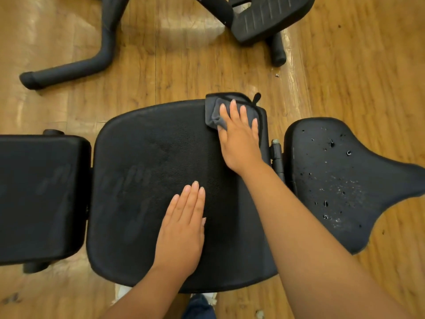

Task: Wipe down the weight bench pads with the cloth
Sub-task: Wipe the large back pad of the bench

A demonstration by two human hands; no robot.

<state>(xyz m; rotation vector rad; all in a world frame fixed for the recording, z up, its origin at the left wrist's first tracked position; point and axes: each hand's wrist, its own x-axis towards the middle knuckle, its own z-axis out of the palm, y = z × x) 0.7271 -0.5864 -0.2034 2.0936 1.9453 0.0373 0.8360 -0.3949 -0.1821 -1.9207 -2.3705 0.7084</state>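
A black weight bench runs across the view in three pads: a left pad (pixel 39 196), a wide middle pad (pixel 142 176) and a right seat pad (pixel 340 180) with worn, torn spots. A dark grey cloth (pixel 215 112) lies on the far right corner of the middle pad. My right hand (pixel 239 137) presses flat on the cloth with straight fingers. My left hand (pixel 184 224) rests flat on the near part of the middle pad, fingers straight and together, holding nothing.
The bench stands on a wooden floor (pixel 184 72). A black curved tube leg (pixel 73 65) lies at the far left, and a ribbed black foot plate (pixel 269 17) with a tube stands at the far right. A hinge bolt (pixel 276 153) sits between middle and right pads.
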